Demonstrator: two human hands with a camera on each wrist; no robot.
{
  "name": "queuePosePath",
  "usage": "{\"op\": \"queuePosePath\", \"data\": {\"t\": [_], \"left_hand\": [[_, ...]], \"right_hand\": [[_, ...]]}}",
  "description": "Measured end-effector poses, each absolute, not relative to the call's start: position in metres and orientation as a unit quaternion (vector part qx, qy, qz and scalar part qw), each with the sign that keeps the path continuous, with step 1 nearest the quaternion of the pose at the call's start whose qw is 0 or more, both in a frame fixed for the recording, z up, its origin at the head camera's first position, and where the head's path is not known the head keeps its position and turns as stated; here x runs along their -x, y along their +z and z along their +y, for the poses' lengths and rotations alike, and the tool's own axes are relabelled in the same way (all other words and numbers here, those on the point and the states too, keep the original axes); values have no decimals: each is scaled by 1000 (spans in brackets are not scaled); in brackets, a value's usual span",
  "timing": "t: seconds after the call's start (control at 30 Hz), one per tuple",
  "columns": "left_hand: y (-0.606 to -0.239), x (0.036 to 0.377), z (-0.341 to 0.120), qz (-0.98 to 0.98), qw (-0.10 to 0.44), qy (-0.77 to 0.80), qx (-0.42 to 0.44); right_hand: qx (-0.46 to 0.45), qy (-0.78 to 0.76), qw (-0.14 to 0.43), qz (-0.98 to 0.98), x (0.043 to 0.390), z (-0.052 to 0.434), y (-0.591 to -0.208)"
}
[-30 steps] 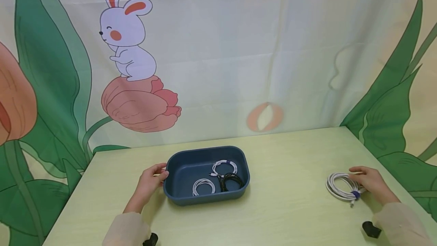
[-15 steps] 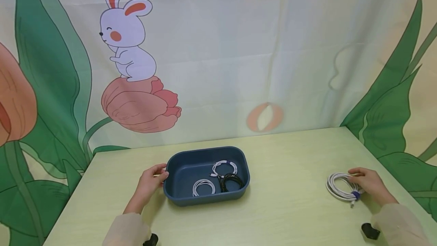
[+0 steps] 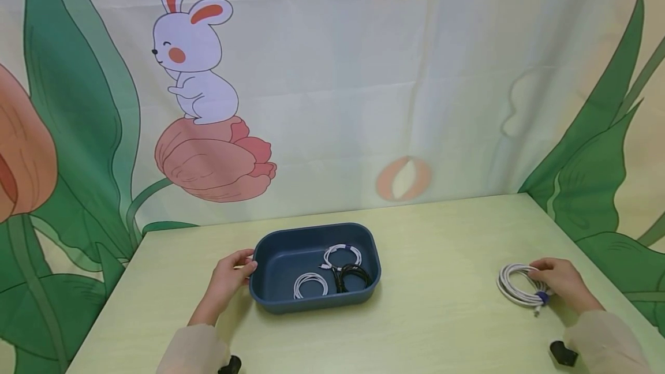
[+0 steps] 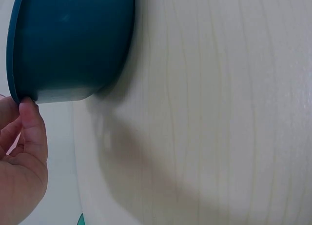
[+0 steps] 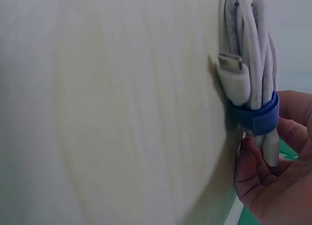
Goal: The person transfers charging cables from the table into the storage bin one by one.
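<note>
The right hand (image 3: 563, 283) grips the coiled white cable (image 3: 516, 284) (blue-strapped); the left hand (image 3: 228, 277), fingers relaxed, touches the blue bin (image 3: 270, 296).

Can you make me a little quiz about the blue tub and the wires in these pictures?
1. How many coiled cables lie inside the dark blue plastic tub?
2. True or false: the left hand is inside the tub.
3. What wraps the coiled white cable beside the right hand? A) a red rubber band B) a blue strap C) a yellow clip

Key
1. Three: two small white coils and one black coil.
2. False. The left hand touches the tub's outer left end, on the pale green table.
3. B, a blue strap, seen close in the right wrist view; the right hand's fingers curl round the cable there.
</note>
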State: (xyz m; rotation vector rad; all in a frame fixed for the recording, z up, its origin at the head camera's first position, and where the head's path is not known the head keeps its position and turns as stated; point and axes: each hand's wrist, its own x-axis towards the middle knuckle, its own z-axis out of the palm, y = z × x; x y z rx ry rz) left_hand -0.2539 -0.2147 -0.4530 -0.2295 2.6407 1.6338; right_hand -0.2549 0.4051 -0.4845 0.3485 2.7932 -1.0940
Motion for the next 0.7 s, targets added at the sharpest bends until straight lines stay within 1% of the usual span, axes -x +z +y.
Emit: {"op": "queuePosePath", "data": {"t": [0.43, 0.7], "left_hand": [[-455, 255, -216, 849, 14, 523, 73], [-454, 254, -216, 849, 14, 523, 74]], "right_hand": [[-97, -334, 54, 936, 256, 404, -483], [-115, -355, 62, 926, 257, 404, -484]]}}
